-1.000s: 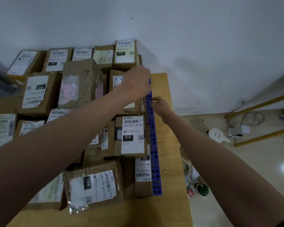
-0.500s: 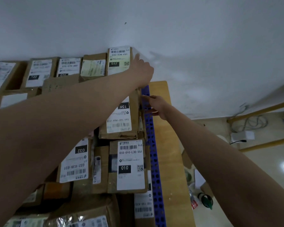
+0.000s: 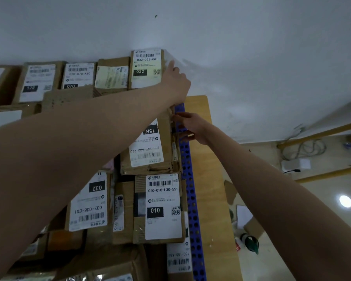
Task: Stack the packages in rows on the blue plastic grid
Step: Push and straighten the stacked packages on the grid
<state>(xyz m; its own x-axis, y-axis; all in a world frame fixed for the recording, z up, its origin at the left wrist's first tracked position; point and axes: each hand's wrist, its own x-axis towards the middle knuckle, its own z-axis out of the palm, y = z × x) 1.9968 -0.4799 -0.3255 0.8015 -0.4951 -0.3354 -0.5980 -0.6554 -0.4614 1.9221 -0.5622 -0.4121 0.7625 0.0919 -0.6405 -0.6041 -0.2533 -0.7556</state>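
Observation:
Several brown cardboard packages with white labels lie in rows on the blue plastic grid (image 3: pixel 187 179), whose holed right edge shows beside them. My left hand (image 3: pixel 175 84) reaches over the stack with straight fingers resting on the right side of the package labelled 032 (image 3: pixel 146 67) at the back wall. My right hand (image 3: pixel 190 126) touches the right edge of the package labelled 15H (image 3: pixel 148 147) with its fingers extended. In front of that lies the package labelled 010 (image 3: pixel 162 207).
The grid sits on a wooden table (image 3: pixel 211 199) whose bare strip runs along the right. A white wall stands right behind the back row. On the floor at right are cables, a white adapter (image 3: pixel 296 165), cardboard scraps and a dark bottle (image 3: pixel 251 243).
The view has moved closer and tilted up. My left hand has moved from the middle packages to the back 032 package. My right hand stays at the 15H package's right edge.

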